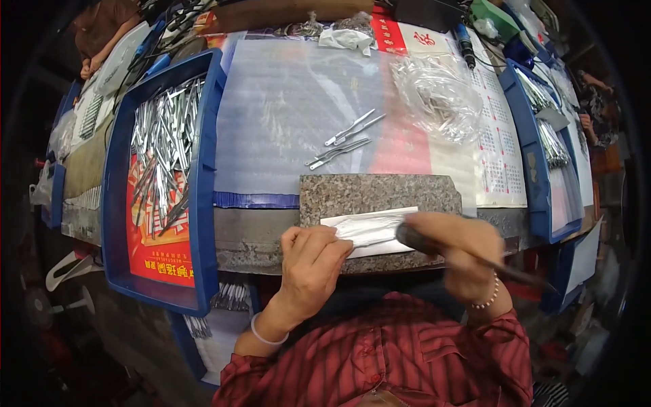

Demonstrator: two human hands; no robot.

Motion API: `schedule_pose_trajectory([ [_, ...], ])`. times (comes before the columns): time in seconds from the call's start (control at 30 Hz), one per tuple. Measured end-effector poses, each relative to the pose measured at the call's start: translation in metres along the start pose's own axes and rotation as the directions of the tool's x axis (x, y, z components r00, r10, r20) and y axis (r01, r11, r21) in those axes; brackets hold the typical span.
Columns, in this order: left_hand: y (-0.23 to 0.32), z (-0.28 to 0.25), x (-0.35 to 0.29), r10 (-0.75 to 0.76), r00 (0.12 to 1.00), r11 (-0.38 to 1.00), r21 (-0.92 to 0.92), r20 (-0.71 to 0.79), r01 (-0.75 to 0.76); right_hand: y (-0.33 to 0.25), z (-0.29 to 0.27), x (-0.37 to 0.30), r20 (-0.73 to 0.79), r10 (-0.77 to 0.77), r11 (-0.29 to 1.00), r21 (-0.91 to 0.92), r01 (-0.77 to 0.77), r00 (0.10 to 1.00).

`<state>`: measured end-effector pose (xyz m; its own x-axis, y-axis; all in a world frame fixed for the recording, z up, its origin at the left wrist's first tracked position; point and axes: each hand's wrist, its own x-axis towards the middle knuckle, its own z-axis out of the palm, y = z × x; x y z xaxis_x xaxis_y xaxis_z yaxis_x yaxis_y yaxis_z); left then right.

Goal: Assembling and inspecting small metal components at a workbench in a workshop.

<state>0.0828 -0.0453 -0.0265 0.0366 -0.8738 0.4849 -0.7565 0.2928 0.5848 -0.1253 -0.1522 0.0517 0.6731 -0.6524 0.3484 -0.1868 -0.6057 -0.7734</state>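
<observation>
A white pad (373, 252) with a creased, silvery top lies on a speckled stone slab (380, 190) at the table's front edge. My left hand (312, 268) rests at the pad's left end, fingers curled and thumb pressed in; what they pinch is hidden. In my right hand (468, 251) is a dark hammer-like tool (417, 239), its blunt end over the pad's right end and its handle pointing to the lower right. Motion blurs both this hand and the tool. Several slim metal pieces (346, 142) lie beyond the slab on a translucent sheet (285, 102).
At left stands a blue tray (209, 169) with many metal pieces (166, 129). Another blue tray (536, 176) at right holds bundled pieces. A clear plastic bag (437, 95) lies at the back right, near a dark corded tool (465, 46). Other people (102, 34) sit beyond both sides.
</observation>
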Motion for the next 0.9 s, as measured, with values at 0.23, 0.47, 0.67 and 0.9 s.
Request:
schedule_pose_trajectory([
  [0.23,0.002,-0.009,0.000,-0.038,0.999,0.999,0.010,0.007,0.038,0.008,0.045,0.011,0.299,-0.087,0.977,-0.161,0.140,0.950],
  [0.47,-0.009,-0.023,-0.017,-0.065,0.998,0.997,0.046,-0.027,0.066,-0.017,0.039,0.025,0.184,-0.209,0.971,-0.076,0.226,0.960],
  [0.67,-0.010,-0.025,-0.011,-0.053,0.997,0.998,0.049,0.058,0.050,-0.009,0.072,0.030,0.246,-0.127,0.980,-0.119,0.160,0.961],
  [0.9,-0.009,-0.026,-0.013,-0.065,0.998,0.997,0.032,0.014,0.064,-0.020,0.041,0.018,0.152,0.017,1.000,0.012,-0.019,0.988],
])
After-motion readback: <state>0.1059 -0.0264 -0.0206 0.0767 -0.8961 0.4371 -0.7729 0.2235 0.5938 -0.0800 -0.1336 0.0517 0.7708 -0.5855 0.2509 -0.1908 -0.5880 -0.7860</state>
